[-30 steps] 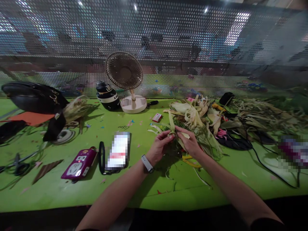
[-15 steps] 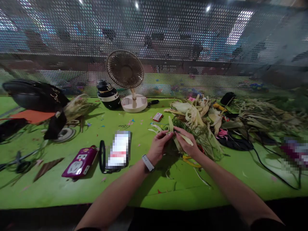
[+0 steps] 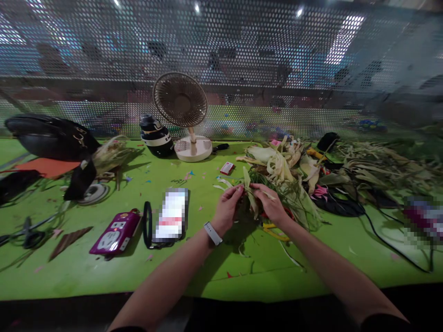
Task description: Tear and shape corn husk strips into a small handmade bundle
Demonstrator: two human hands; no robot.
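Note:
Pale green husk strips (image 3: 249, 191) stand between my two hands, over the green tabletop (image 3: 214, 281). My left hand (image 3: 226, 207), with a grey band at the wrist, pinches at the left side of the strips near their middle. On the other side, my right hand (image 3: 270, 203) has its fingers closed on the husk strips. The exact grip of the fingertips is too small to make out. Just behind and to the right lies a heap of dried husks (image 3: 282, 166) with thin green stems. A yellow-handled tool (image 3: 275, 231) is partly hidden beneath my right hand.
To the left lie a phone (image 3: 170, 216), a purple power socket (image 3: 117, 233), scissors (image 3: 32, 233) and a black bag (image 3: 51, 138). A fan (image 3: 193, 148) and a dark bottle (image 3: 157, 138) stand at the back, before a perforated screen. Black cables (image 3: 391, 246) run at the right.
The long strip that stuck out over my right hand now hangs down between the hands. My right hand has turned slightly, and my left fingertips have shifted a little on the husk.

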